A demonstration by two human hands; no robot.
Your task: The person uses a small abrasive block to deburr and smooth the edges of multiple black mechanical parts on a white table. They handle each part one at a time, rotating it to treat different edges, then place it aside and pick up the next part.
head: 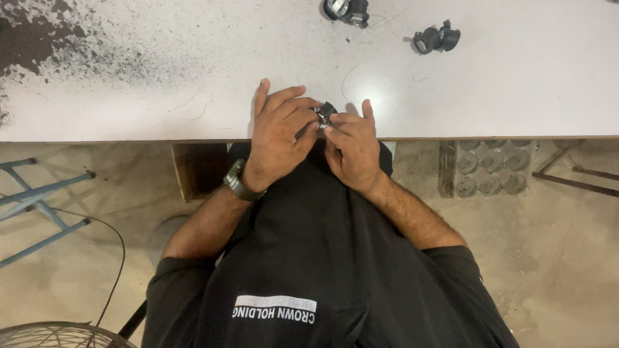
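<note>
Two small black parts lie on the white table (516, 84): one (346, 11) at its far edge, another (436, 39) right of it. Under the table, a grey moulded tray (491, 169) sits right; blue metal legs (32, 200) and a wire fan guard (61, 335) stand left.

White worktable (516, 96) across far half of scene, edge running left to right; black speckled stain (39, 38) at far left corner. Below edge, bare concrete floor (567, 258), dusty, mottled. Blue metal frame (32, 200) at left. Thin black cable (116, 258) curving over floor near it. Wire fan guard (58, 335) at near left corner. Grey moulded tray (493, 169) under table, right. Light even, soft glare on tabletop.
</note>
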